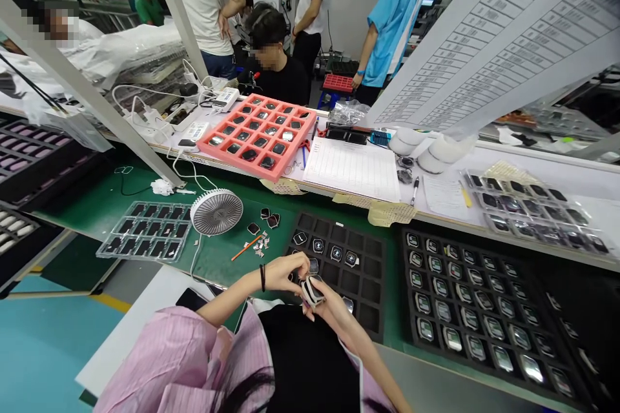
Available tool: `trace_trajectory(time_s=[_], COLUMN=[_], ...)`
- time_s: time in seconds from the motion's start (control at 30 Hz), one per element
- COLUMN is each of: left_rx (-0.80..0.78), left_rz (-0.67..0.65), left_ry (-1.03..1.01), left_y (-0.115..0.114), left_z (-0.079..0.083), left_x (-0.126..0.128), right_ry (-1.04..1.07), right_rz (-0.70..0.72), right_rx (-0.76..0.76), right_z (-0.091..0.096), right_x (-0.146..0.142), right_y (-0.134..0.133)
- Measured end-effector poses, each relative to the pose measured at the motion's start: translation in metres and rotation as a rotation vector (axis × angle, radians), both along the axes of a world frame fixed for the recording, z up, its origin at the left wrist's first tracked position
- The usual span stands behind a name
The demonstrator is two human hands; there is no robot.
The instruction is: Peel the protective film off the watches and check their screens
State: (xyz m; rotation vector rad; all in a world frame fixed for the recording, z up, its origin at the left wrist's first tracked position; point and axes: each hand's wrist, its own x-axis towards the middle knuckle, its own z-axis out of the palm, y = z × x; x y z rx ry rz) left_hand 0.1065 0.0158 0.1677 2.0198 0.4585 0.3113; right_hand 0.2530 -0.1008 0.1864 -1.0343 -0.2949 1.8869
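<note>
Both my hands meet just in front of my chest over the near edge of a black foam tray (361, 284). My right hand (325, 304) is closed round a small watch body (312, 290) with a pale rim. My left hand (285, 271), a black band on its wrist, pinches at the top of the same watch body with curled fingers. The black foam tray holds a few watch bodies in its far pockets; most pockets are bare.
A bigger black tray (479, 310) full of watch bodies lies to the right. A small white fan (216, 211), a clear tray (148, 231), an orange stick (246, 247) and loose parts sit on the green mat. A pink tray (259, 135) and paper sheets lie beyond. Several people stand behind.
</note>
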Motion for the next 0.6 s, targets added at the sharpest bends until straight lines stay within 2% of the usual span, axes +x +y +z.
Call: trace_trajectory(time_s=[0.13,0.23,0.3,0.37,0.47,0.6], left_rx=[-0.052,0.003,0.036,0.056,0.064,0.068], left_rz=[0.312,0.598,0.734,0.8,0.829,0.822], left_ry=[0.222,0.394,0.512,0.605,0.702,0.787], left_y=[0.017,0.034,0.043,0.048,0.053,0.059], left_z=[-0.044,-0.072,-0.087,-0.1,-0.114,-0.122], left_x=[-0.017,-0.042,-0.055,-0.061,-0.058,-0.048], right_ry=[0.03,0.006,-0.003,-0.008,-0.011,0.011], right_rz=[-0.09,-0.167,-0.19,-0.191,-0.196,-0.214], right_rx=[-0.01,-0.027,-0.042,-0.043,-0.031,-0.058], right_z=[-0.007,-0.007,-0.004,0.0,0.004,0.005], right_x=[-0.005,-0.001,0.004,0.01,0.014,0.013], right_y=[0.004,0.005,0.005,0.006,0.005,0.006])
